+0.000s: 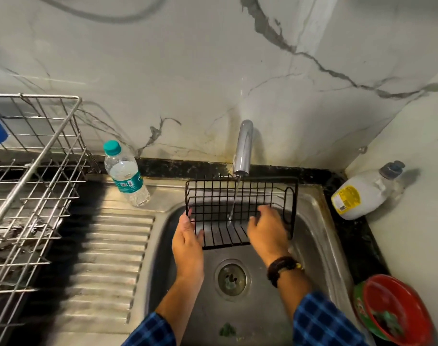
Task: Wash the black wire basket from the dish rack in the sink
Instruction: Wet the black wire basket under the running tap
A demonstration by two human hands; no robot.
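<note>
STEP: rinsing, likely early | WHERE: black wire basket (240,203) tilted over sink (312,245), under running tap (243,148) | left hand (188,242): gripping left edge | right hand (266,229): on front wires, blurred, grip unclear | NEXT: probably rubbing wires, turning to wet remaining sides

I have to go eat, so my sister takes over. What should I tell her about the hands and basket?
The left grip holds the black wire basket by its left side. The right grip lies on its wires, blurred; grasp unclear. Basket is over the sink, under the running tap. Done: out of the dish rack, wetted. Left: finish washing it.
</note>
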